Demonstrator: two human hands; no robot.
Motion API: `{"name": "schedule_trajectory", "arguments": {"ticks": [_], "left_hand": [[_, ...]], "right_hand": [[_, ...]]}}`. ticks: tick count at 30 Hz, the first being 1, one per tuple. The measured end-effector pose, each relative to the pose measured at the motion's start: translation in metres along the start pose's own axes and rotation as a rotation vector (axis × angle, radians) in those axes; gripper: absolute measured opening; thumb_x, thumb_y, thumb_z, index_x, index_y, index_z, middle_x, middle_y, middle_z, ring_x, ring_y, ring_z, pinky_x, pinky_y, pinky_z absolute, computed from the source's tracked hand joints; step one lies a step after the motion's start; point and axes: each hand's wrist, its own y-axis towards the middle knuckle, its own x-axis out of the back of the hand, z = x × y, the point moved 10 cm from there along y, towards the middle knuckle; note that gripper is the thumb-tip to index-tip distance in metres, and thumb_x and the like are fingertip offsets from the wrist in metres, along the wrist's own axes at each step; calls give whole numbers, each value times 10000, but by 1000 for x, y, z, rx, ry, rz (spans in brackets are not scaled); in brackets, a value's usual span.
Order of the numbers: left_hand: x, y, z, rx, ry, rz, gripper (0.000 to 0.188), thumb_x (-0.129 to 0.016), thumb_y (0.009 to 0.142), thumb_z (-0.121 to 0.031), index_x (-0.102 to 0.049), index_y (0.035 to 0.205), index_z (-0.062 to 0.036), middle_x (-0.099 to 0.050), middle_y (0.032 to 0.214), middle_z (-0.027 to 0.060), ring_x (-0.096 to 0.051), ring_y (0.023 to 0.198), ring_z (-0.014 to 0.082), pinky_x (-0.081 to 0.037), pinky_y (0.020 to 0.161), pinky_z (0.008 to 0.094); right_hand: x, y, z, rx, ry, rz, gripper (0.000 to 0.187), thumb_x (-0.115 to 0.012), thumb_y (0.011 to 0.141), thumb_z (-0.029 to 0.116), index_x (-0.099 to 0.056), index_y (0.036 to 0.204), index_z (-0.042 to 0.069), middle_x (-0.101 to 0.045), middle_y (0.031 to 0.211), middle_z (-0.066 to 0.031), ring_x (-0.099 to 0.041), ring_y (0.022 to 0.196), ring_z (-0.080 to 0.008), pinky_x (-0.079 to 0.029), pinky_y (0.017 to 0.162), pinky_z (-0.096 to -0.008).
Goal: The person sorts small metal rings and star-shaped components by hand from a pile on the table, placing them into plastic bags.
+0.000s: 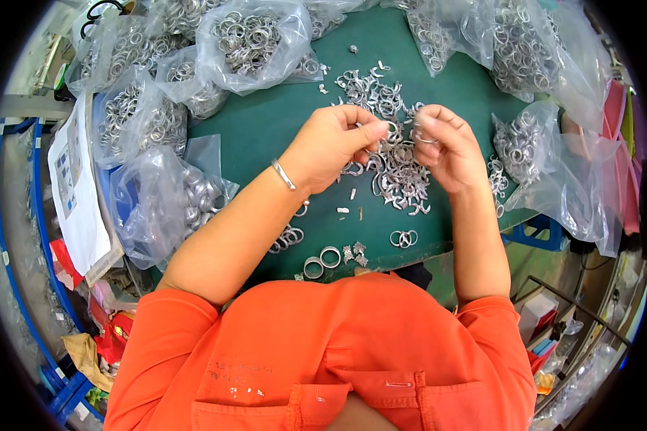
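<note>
Over a heap of small silver-coloured metal castings (402, 179), both my hands are raised close together. My left hand (334, 144), with a metal bangle (283, 174) on its wrist, is closed with thumb and forefinger pinching a silver metal ring (392, 129). A short gap to the right, my right hand (449, 147) is closed too, its thumb and fingertips gripping another silver ring (425, 138). The two rings appear apart. Under the hands the heap mixes curved pieces and rings; more castings (372, 93) lie just beyond it.
Clear plastic bags of rings (248, 43) crowd the green table's (266, 129) far and left sides; another bag (521, 147) stands right. Near the front edge lie two wide rings (313, 268), a small ring cluster (403, 238) and several jagged pieces (354, 253). A paper sheet (79, 194) hangs left.
</note>
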Motion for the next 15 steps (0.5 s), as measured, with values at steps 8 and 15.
{"name": "schedule_trajectory", "arguments": {"ticks": [8, 15], "left_hand": [[-12, -24, -60, -520, 535, -108, 94, -634, 836, -106, -592, 831, -22, -593, 823, 65, -537, 614, 102, -440, 577, 223], [-70, -57, -99, -995, 1165, -202, 212, -660, 755, -45, -587, 949, -2, -586, 979, 144, -575, 903, 321, -469, 766, 364]], "right_hand": [[-15, 4, -27, -192, 251, 76, 305, -470, 874, 254, -566, 1001, -7, -610, 887, -144, -580, 703, -217, -485, 465, -285], [-38, 4, -38, -236, 525, -179, 284, -471, 884, 211, -560, 1016, -25, -590, 873, -83, -544, 695, -199, -491, 646, -328]]}}
